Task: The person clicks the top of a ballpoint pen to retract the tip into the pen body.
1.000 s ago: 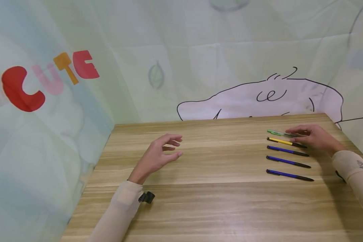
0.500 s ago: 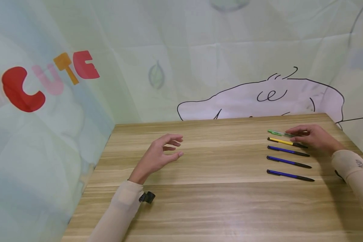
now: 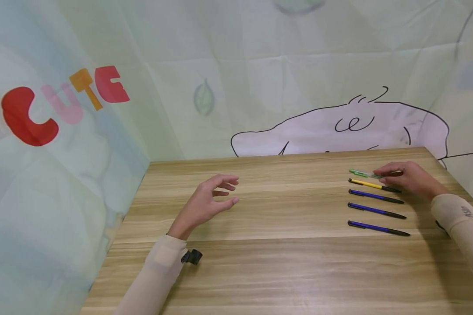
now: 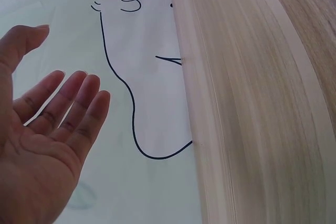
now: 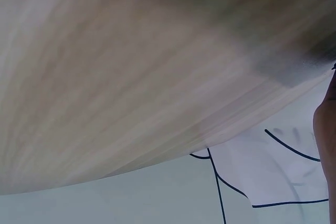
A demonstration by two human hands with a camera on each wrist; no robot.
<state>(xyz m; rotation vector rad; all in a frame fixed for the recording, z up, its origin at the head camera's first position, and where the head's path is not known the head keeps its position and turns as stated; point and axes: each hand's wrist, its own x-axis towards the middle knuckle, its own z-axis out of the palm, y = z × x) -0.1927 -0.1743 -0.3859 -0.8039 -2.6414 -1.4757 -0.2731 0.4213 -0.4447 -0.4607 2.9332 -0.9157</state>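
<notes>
A green pen with a clear barrel (image 3: 361,173) lies farthest back in a row of pens at the right side of the table. My right hand (image 3: 411,177) pinches its right end between thumb and fingers, which cover that end. Just in front of it is a yellow pen (image 3: 370,184) with a black tip, close under the thumb. Further forward, several blue pens (image 3: 376,210) lie roughly parallel. My left hand (image 3: 202,201) holds nothing above the left middle of the table, its fingers loosely bent and apart; in the left wrist view its palm (image 4: 42,166) is bare.
The wood-grain table (image 3: 260,271) runs back to a fabric backdrop (image 3: 240,96) with a line-drawn animal. Another printed cloth (image 3: 43,188) with coloured letters hangs along the left edge. A small black camera (image 3: 193,257) sits at the left wrist.
The right hand stays at the green pen, with only a slight shift of its fingers. The left hand and the other pens hold their places.
</notes>
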